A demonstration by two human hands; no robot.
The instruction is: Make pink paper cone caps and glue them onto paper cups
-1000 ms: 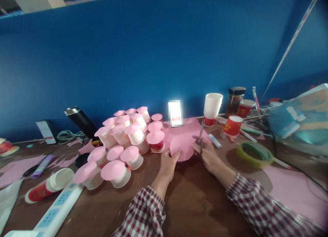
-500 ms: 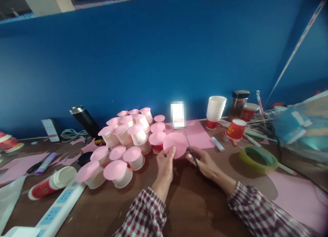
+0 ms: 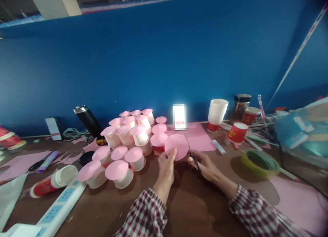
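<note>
My left hand (image 3: pixel 167 164) pinches a round pink paper disc (image 3: pixel 176 146) by its lower edge, thumb on top. In my right hand (image 3: pixel 203 164) is a pair of dark scissors (image 3: pixel 195 158), its blades pointing up beside the disc's right edge. Whether the blades touch the paper I cannot tell. Left of the disc stand several paper cups, each topped with a shallow pink paper cone (image 3: pixel 117 169). Behind the scissors lies a pink paper sheet (image 3: pixel 201 136).
A power strip (image 3: pixel 60 204) and a lying stack of cups (image 3: pixel 51 182) are at left, near a black flask (image 3: pixel 88 122). To the right are stacked white cups (image 3: pixel 217 112), a red cup (image 3: pixel 237 133), a glue stick (image 3: pixel 218 147), and a tape roll (image 3: pixel 260 163).
The whole view has shifted slightly. My left hand still holds the disc, and the scissors have moved a little away from the disc's edge.
</note>
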